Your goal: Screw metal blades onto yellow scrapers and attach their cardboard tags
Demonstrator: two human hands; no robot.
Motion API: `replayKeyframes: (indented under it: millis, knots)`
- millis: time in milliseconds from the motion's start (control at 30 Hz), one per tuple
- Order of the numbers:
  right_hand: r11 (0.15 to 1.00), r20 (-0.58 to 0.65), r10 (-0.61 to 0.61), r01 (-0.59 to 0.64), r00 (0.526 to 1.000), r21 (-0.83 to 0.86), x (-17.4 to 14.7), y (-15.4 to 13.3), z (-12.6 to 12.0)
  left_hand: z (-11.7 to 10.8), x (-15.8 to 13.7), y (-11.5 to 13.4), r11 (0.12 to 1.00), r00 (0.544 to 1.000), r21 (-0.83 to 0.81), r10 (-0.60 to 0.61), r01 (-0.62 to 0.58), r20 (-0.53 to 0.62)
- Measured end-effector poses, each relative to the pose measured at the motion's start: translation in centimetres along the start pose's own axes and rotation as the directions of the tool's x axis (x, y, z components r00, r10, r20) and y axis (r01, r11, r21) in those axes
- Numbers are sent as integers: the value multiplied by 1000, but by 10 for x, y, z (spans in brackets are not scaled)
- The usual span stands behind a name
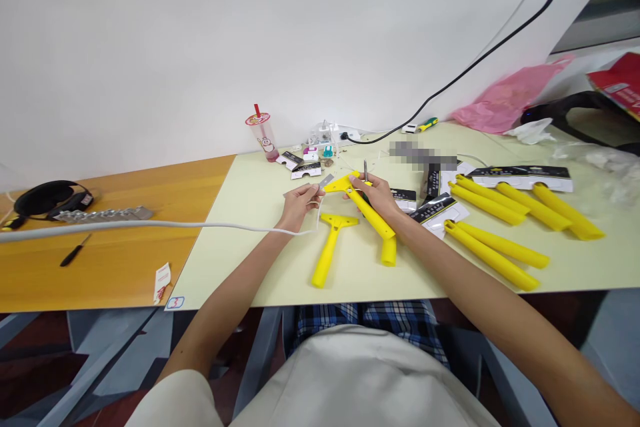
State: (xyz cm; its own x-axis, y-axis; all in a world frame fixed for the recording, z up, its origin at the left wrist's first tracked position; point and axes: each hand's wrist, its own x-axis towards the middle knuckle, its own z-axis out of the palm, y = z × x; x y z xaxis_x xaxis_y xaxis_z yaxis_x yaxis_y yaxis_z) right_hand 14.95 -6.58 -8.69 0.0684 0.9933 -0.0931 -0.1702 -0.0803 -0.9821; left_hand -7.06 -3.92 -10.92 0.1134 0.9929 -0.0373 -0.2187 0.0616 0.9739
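My left hand pinches a flat grey metal blade at the head of a yellow scraper. My right hand is closed around that yellow scraper, its handle slanting down towards me. A thin metal shaft, apparently of a screwdriver, sticks up from the same hand; its handle is mostly hidden by the fingers. Flat on the table between my forearms lies another yellow scraper, without a visible blade. Beneath the held scraper, part of another yellow handle shows.
Several yellow handles lie at the right among black-and-white cards. At the back stand a plastic cup with a red straw and a power strip. A white cable crosses from the left. A screwdriver lies far left.
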Motion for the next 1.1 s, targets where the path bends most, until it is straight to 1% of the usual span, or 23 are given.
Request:
replayKeyframes:
  millis: [233,567,800,1000,1100]
  knots:
    - [1000,-1,-4,4,1000,-24,-3,-2,1,1,-1,2,999,1000,39,28,-27,-13]
    - [999,13,-28,29,1000,-17,2,6,-2,2,-3,4,996,999,81,33,-31,-12]
    - [998,40,-40,41,998,-42,4,8,-3,3,-2,2,988,999,148,44,-41,-16]
    - [994,75,-38,45,996,-95,2,8,-3,3,-1,-1,995,999,95,23,-27,41]
    - [993,99,-39,50,994,-111,-1,6,-2,4,-2,-2,998,999,66,13,-16,40]
